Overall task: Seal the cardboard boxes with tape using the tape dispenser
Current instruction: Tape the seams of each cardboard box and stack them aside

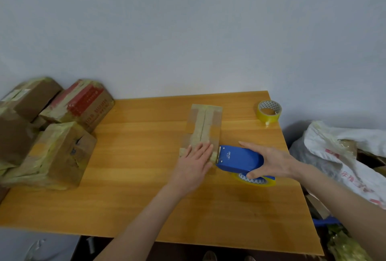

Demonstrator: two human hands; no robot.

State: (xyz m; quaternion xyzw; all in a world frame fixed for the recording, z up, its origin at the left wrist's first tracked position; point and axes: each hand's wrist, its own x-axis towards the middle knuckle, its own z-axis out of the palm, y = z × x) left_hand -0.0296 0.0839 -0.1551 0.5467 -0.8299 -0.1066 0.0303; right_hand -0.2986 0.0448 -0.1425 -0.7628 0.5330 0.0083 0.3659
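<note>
Tape dispenser (238, 158) pointing left at box (205, 120), gripped by right hand (273, 162), left hand (195, 159) flat atop

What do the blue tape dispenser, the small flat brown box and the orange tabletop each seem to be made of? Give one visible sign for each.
Blue tape dispenser: probably moulded plastic; smooth, evenly coloured, slightly glossy.
Small flat brown box: cardboard; matt brown, largely covered by yellowish tape.
Orange tabletop: wood or wood-look laminate; grain lines under a smooth sheen.
</note>
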